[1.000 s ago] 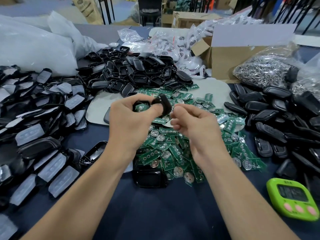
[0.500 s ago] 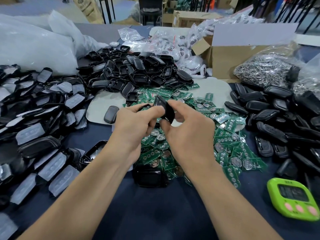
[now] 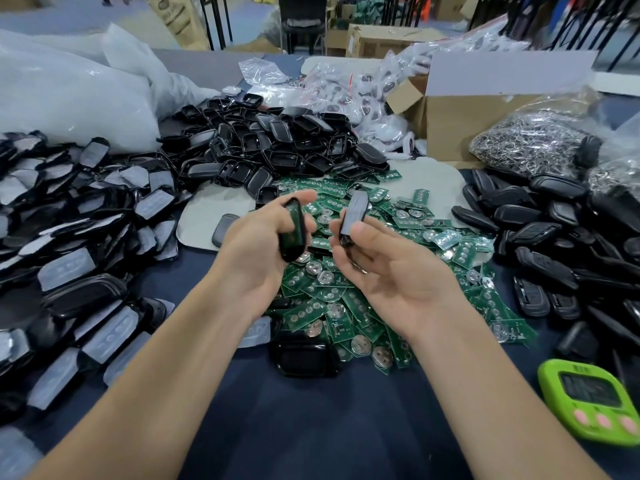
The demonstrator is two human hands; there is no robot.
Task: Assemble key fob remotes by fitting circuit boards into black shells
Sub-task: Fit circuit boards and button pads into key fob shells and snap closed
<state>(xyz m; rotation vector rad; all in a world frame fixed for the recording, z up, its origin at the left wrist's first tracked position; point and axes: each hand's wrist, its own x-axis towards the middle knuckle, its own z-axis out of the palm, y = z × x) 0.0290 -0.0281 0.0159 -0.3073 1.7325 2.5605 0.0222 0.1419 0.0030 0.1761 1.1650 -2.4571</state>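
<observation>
Cover [image 3: 355,213] now apart from filled shell [image 3: 293,230]

One view only: head-worn, wide-angle, facing forward and down. Close under lens, left hand [image 3: 263,251] and right hand [image 3: 391,271]; table [image 3: 311,427] runs away toward far clutter.

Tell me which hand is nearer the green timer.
Right. The right hand, holding a black shell half, is left of and beyond the green timer; the left hand, gripping a shell with a board, is farther left.
</observation>
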